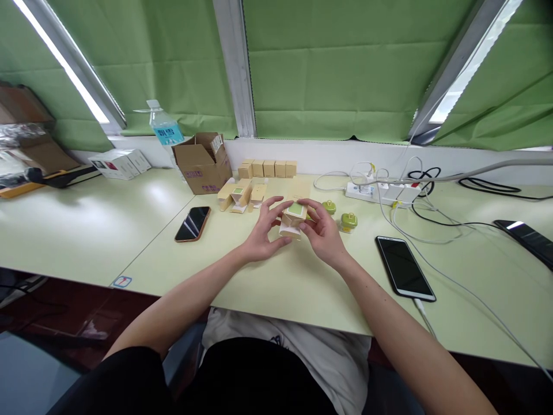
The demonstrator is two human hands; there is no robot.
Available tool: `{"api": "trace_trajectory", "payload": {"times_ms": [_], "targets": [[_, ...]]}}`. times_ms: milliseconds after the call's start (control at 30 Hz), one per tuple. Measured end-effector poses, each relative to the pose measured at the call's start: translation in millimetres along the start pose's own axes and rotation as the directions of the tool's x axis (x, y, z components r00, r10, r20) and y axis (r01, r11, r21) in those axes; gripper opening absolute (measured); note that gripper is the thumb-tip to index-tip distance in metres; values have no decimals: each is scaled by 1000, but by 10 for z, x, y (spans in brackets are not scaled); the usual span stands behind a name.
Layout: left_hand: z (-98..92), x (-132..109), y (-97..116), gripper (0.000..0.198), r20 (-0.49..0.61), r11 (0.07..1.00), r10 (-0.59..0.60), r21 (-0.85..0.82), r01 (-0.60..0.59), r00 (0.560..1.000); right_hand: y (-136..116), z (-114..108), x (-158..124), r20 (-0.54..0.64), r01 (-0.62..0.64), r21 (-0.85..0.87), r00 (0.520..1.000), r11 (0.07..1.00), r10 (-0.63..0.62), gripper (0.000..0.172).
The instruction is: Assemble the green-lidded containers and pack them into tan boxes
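Note:
Between my two hands is a small tan carton [292,219] with a green patch on its upper face and a pale flap below. My left hand [266,230] grips its left side, thumb low and fingers curled over the top. On the right side, the fingers and thumb of my right hand [322,230] close on it. Just beyond my right hand stand two small green-lidded jars [349,222], one a little farther back. Several opened small cartons [241,192] lie beyond my left hand. What is inside the held carton is hidden.
Several closed small boxes [268,168] line the wall beside an open cardboard box [203,164] and a water bottle [166,127]. One phone [193,223] lies left, another phone [405,267] right with its cable. A power strip [382,190] with tangled cords sits at the back right.

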State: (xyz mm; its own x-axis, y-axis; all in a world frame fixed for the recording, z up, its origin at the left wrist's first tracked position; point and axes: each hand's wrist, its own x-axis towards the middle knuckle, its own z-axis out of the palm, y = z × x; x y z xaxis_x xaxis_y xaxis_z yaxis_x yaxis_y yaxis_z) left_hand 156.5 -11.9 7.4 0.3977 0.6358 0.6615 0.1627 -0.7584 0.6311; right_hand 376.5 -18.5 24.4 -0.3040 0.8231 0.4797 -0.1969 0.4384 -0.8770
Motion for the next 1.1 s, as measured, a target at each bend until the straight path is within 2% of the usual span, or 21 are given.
{"api": "trace_trajectory", "payload": {"times_ms": [233, 433, 667, 900, 1100], "targets": [[98, -33, -27, 56, -137, 988, -86, -137, 68, 987, -50, 47, -33, 34, 2, 3, 999, 1000, -2, 43], [120, -15, -42, 44, -199, 971, -115, -229, 68, 973, -73, 61, -59, 81, 6, 46, 997, 999, -10, 45], [113, -21, -76, 51, -200, 964, -107, -262, 52, 974, -51, 114, -67, 87, -10, 119, 996, 993, 0, 52], [121, -16, -69, 47, -212, 962, -130, -263, 72, 969, -56, 113, -63, 78, -22, 102, 997, 994, 14, 57], [128, -9, -29, 48, -239, 977, -135, -194, 89, 962, -59, 118, -64, 71, -39, 87, 997, 995, 33, 65]]}}
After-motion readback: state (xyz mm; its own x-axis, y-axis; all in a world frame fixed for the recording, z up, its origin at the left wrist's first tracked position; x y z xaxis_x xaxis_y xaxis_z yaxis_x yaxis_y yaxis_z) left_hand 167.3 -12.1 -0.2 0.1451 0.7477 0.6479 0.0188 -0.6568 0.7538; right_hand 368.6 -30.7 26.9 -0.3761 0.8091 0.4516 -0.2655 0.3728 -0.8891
